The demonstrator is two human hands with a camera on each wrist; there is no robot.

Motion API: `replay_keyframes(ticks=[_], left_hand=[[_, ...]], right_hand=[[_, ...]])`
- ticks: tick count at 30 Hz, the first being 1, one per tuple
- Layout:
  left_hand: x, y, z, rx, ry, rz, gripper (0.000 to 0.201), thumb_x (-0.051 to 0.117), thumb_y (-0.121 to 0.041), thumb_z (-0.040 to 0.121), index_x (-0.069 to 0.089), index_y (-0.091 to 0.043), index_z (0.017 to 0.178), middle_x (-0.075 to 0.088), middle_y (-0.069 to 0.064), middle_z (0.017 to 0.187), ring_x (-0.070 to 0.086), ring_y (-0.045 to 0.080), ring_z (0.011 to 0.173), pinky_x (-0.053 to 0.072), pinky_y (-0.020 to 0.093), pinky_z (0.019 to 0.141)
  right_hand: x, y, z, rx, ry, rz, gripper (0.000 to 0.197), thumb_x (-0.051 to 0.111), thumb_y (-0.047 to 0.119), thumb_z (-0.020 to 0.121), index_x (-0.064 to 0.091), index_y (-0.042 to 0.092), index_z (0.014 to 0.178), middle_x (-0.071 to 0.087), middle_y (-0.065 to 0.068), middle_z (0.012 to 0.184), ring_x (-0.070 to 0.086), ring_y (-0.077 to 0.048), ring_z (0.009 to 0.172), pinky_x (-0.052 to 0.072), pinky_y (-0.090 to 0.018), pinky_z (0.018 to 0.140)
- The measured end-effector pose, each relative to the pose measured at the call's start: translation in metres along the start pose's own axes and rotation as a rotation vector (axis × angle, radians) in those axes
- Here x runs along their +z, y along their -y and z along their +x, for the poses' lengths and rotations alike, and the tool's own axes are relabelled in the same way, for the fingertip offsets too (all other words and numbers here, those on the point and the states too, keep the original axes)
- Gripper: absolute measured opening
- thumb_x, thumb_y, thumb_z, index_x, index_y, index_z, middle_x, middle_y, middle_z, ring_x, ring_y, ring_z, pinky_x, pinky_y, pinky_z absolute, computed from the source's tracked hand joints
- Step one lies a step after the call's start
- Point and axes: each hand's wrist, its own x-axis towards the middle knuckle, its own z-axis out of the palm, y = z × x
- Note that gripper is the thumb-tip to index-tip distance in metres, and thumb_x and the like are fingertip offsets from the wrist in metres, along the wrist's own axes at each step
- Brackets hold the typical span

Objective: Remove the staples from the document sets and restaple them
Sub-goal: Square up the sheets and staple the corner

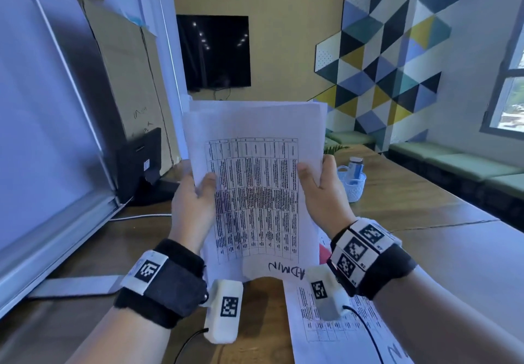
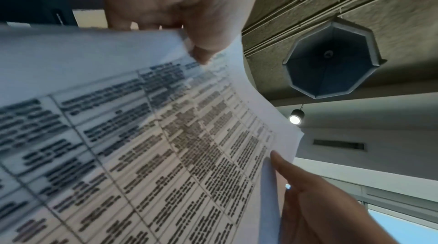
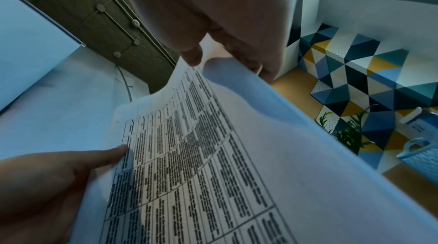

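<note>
Wooden table [image 1: 419, 210] running toward a far wall with a dark wall screen [image 1: 213, 52]; patterned triangle panels [image 1: 397, 49] on the right wall, window [image 1: 507, 100] beyond, green bench cushions [image 1: 453, 162] beneath. Large whiteboard [image 1: 42, 137] leaning at left, with a dark monitor [image 1: 140, 162] behind its lower edge. White perforated basket [image 1: 353, 185] holding a bottle, standing on the table just right of the hands. Second printed sheet [image 1: 337, 332] lying flat on the table at lower right.

Document set [image 1: 255, 182], printed with a table and handwritten "ADMIN" at its near edge, held upright above the table, between both hands, bottom edge curling toward the viewer. Left hand [image 1: 192, 205] gripping the left margin, thumb across the front, fingers behind the pages. Right hand [image 1: 323, 191] gripping the right margin likewise, thumb pressed on the printed face. Both wrists raised, palms turned inward toward each other. Top edges of the pages slightly fanned. Staple not discernible.
</note>
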Motion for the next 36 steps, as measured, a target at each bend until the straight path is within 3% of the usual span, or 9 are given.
replay_keyframes(ticks=[5,14,18,21,25,29,31,33,36], left_hand=[[0.000,0.004,-0.003,0.013,-0.020,-0.022,0.031,0.044,-0.040,0.099,0.049,-0.013,0.114,0.055,-0.006,0.085,0.051,0.000,0.071,0.040,0.008,0.055],[0.000,0.022,0.003,0.013,-0.055,0.067,0.030,0.042,-0.028,0.101,0.032,-0.013,0.077,0.033,-0.002,0.066,0.032,0.010,0.055,0.029,0.022,0.049],[-0.002,0.026,0.013,0.019,-0.063,0.027,0.031,0.043,-0.028,0.101,0.046,0.002,0.112,0.040,-0.007,0.068,0.046,0.005,0.058,0.033,0.017,0.051],[-0.002,0.028,0.012,0.018,-0.067,-0.011,0.025,0.045,-0.025,0.101,0.042,-0.005,0.087,0.038,-0.004,0.065,0.047,0.002,0.052,0.036,0.014,0.051],[-0.002,0.037,0.020,0.023,-0.072,-0.042,0.029,0.049,-0.028,0.099,0.052,0.001,0.101,0.051,0.006,0.077,0.047,0.014,0.066,0.039,0.011,0.057],[-0.002,0.037,0.020,0.027,-0.043,-0.008,0.033,0.049,-0.029,0.099,0.042,-0.003,0.080,0.039,0.003,0.066,0.039,0.005,0.051,0.033,0.008,0.042],[-0.002,0.035,0.018,0.051,-0.029,0.001,0.030,0.048,-0.027,0.099,0.037,-0.014,0.074,0.036,-0.003,0.062,0.040,0.000,0.043,0.035,0.009,0.041],[-0.004,0.036,0.018,0.075,-0.059,0.001,0.032,0.049,-0.029,0.098,0.040,-0.008,0.075,0.037,0.002,0.063,0.038,0.002,0.045,0.033,0.010,0.041],[-0.008,0.033,0.021,0.102,-0.125,-0.027,0.030,0.051,-0.030,0.097,0.044,-0.005,0.082,0.041,0.003,0.065,0.038,0.006,0.049,0.033,0.010,0.042]], right_hand=[[0.000,-0.005,-0.002,0.050,-0.002,-0.010,0.013,0.041,0.023,0.100,0.034,0.013,0.096,0.053,0.008,0.080,0.050,-0.009,0.066,0.037,-0.007,0.047],[-0.008,-0.015,0.007,0.227,0.211,-0.101,0.045,0.062,0.011,0.083,0.033,0.020,0.115,0.056,0.002,0.105,0.056,-0.016,0.095,0.045,-0.024,0.073],[-0.015,-0.036,0.012,0.333,0.564,-0.565,0.089,0.074,0.028,0.054,0.027,0.029,0.129,0.047,-0.005,0.126,0.051,-0.024,0.112,0.050,-0.039,0.092],[-0.017,-0.049,0.006,0.409,0.788,-0.976,0.093,0.078,0.037,0.066,0.026,0.020,0.142,0.048,-0.005,0.131,0.052,-0.023,0.114,0.048,-0.034,0.091],[-0.013,-0.060,-0.004,0.438,0.888,-1.222,0.071,0.069,0.041,0.080,0.039,0.012,0.138,0.053,-0.005,0.133,0.054,-0.020,0.116,0.045,-0.029,0.092],[-0.003,-0.061,-0.012,0.446,0.913,-1.332,0.052,0.053,0.036,0.093,0.041,0.007,0.134,0.051,-0.008,0.135,0.052,-0.022,0.121,0.041,-0.028,0.096],[-0.004,-0.052,-0.013,0.419,0.884,-1.296,0.039,0.038,0.028,0.100,0.040,0.007,0.133,0.050,-0.008,0.132,0.054,-0.022,0.113,0.045,-0.025,0.081],[-0.008,-0.051,-0.007,0.452,0.726,-1.134,0.034,0.031,0.026,0.103,0.039,0.006,0.130,0.059,-0.007,0.111,0.060,-0.017,0.086,0.035,-0.017,0.051],[-0.017,-0.057,0.011,0.551,0.348,-0.647,0.036,0.044,0.026,0.098,0.039,0.008,0.128,0.060,-0.008,0.102,0.054,-0.015,0.069,0.041,-0.022,0.054]])
